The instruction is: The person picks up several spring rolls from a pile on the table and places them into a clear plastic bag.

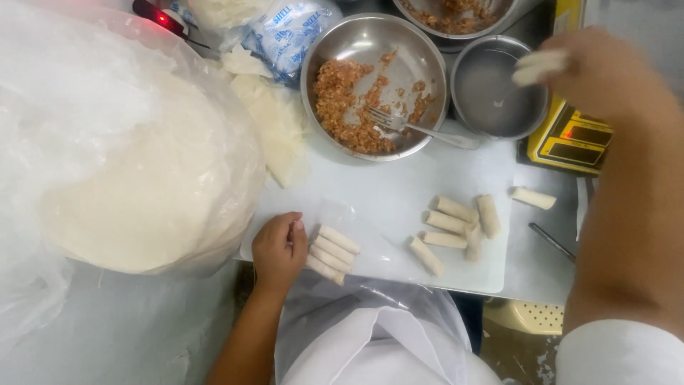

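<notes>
Head view, left hand [279, 247] steadying three pale, slim rolls [332, 253], right hand [598, 71] lifting another roll [539, 66]

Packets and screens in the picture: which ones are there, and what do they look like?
Crinkly blue-and-white plastic packet: top middle, behind the steel bowl of filling.
Yellow boxy device with dark screen panels: right edge, under the right arm.
Small black gadget with a red light: top left.
</notes>
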